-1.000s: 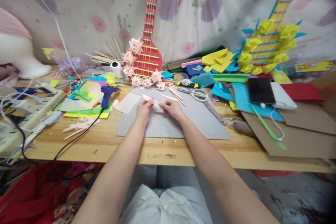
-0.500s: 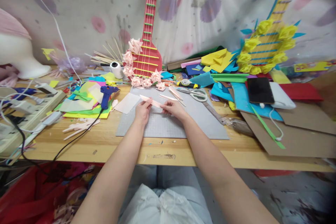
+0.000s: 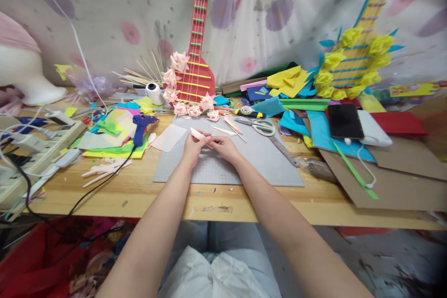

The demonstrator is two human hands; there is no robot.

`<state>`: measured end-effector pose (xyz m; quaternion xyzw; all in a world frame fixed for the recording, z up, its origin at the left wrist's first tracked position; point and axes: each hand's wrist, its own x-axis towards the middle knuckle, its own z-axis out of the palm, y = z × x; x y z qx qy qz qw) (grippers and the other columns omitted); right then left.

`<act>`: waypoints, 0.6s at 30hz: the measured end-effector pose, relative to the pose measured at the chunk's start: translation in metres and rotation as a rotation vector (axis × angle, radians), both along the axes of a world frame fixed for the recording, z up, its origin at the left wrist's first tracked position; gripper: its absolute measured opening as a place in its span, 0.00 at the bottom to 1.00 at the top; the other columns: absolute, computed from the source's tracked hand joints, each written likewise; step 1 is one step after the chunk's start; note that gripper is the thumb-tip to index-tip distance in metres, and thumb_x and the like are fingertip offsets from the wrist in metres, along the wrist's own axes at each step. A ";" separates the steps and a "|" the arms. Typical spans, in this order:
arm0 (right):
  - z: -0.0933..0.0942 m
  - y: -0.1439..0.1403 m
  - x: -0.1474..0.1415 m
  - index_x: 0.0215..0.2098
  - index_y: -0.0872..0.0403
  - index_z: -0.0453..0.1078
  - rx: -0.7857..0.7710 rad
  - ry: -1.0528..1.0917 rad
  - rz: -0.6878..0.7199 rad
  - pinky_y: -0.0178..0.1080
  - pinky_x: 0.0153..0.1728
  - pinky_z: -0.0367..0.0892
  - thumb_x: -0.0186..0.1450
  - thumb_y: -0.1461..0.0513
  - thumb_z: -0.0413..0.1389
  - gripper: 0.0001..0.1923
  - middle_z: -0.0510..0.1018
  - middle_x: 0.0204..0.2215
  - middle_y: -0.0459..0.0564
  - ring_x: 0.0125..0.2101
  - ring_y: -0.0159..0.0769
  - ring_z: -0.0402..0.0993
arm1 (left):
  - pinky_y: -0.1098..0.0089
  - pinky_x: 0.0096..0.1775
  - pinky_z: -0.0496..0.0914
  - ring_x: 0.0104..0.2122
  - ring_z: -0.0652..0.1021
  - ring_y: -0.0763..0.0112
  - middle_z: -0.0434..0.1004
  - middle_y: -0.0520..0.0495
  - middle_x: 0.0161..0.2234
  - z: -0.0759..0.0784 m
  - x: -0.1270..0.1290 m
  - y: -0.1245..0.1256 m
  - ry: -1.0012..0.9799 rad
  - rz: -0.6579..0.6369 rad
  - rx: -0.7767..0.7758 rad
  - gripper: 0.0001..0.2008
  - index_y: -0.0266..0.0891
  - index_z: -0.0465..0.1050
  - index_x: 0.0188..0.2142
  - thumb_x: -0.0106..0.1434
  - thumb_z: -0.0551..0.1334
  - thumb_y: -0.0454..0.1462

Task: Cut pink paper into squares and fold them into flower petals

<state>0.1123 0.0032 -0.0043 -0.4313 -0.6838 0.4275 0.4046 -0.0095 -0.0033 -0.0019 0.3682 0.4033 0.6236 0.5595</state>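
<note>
Over the grey cutting mat, my left hand pinches a pale pink paper strip, whose pointed end shows above the fingers. My right hand meets it fingertip to fingertip, closed on the strip's other end, which the fingers mostly hide. Left of my hands lies a flat pale pink sheet. Beyond them are narrow pink paper pieces and a pair of scissors. Behind the mat leans a red paper guitar with pink paper roses along its left and lower edge.
At left are a blue glue gun with a black cord, coloured paper scraps and a power strip. At right, a metal ruler, a phone and cardboard sheets. A yellow guitar stands behind.
My right hand has moved left until its fingers meet those of my left hand. The pink strip, stretched between both hands before, is now mostly hidden, with one end sticking up.
</note>
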 end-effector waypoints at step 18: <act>0.016 -0.008 0.018 0.22 0.58 0.71 -0.179 -0.095 0.043 0.31 0.20 0.49 0.52 0.51 0.55 0.17 0.67 0.16 0.42 0.17 0.24 0.54 | 0.69 0.41 0.68 0.29 0.77 0.74 0.75 0.51 0.26 0.006 -0.007 0.002 -0.305 0.219 -0.062 0.18 0.37 0.66 0.34 0.43 0.68 0.31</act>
